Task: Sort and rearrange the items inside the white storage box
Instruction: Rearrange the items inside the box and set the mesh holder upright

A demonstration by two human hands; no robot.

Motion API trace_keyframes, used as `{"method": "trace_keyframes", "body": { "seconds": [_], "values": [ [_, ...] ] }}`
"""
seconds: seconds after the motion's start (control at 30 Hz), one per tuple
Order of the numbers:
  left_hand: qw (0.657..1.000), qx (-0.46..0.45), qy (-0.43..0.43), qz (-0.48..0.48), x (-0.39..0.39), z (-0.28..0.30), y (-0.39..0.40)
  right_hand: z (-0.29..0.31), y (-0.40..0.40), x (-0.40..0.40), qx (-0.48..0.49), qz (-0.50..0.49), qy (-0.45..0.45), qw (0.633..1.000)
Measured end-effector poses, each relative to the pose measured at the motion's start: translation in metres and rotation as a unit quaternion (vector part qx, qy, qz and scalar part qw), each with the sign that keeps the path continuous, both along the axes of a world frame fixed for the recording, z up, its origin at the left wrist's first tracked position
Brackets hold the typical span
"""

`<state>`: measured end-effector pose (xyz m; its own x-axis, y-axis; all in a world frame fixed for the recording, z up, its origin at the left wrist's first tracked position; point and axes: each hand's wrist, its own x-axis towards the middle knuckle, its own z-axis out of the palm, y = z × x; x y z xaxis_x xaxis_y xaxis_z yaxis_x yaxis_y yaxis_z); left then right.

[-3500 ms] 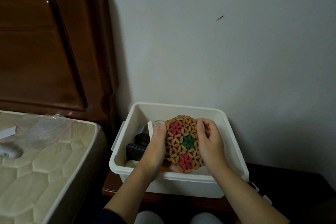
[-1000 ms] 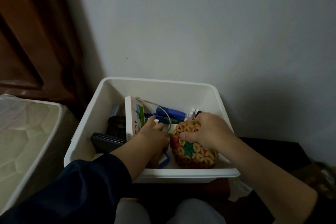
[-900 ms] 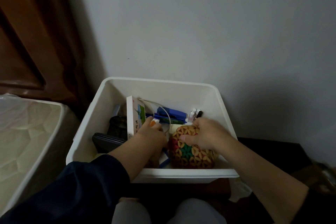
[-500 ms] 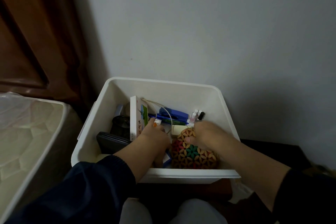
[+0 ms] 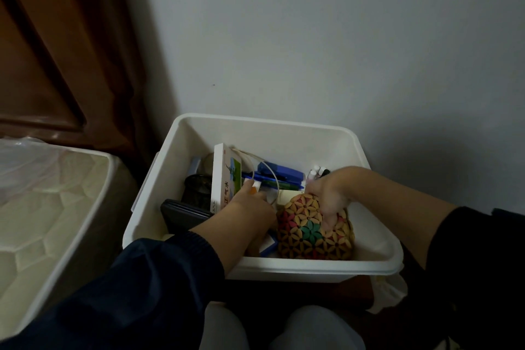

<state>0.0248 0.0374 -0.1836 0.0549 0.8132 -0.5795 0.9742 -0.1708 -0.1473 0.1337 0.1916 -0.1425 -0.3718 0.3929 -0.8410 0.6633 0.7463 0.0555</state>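
The single head view looks steeply down, close over the white storage box [image 5: 298, 264] against the wall [image 5: 312, 37].

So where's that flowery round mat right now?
In the head view, the mat stands on edge in the white box's near right corner, against the front wall, the right hand on top.

white carton [image 5: 225, 179] standing in the box, red characters down its face, "气水" legible

Home bedroom: quilted mattress [image 5: 42, 216] w/ dark wooden headboard [image 5: 56, 45] sits left of the white storage box [image 5: 284, 128], box on a low wooden bedside stand [image 5: 360, 293] against plain painted wall [image 5: 312, 31].
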Motion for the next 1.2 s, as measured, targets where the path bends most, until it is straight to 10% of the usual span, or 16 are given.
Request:
{"method": "trace_keyframes", "body": {
  "seconds": [0.77,1.2],
  "values": [
    [0.996,0.059,-0.029,-0.064,0.006,-0.014,0.011,0.050,-0.035,0.027,0.102,-0.042,0.085,0.990],
    [0.998,0.053,-0.024,-0.010,-0.004,0.012,-0.017,0.040,-0.019,0.033,-0.024,-0.143,0.112,0.983]
  ]
}}
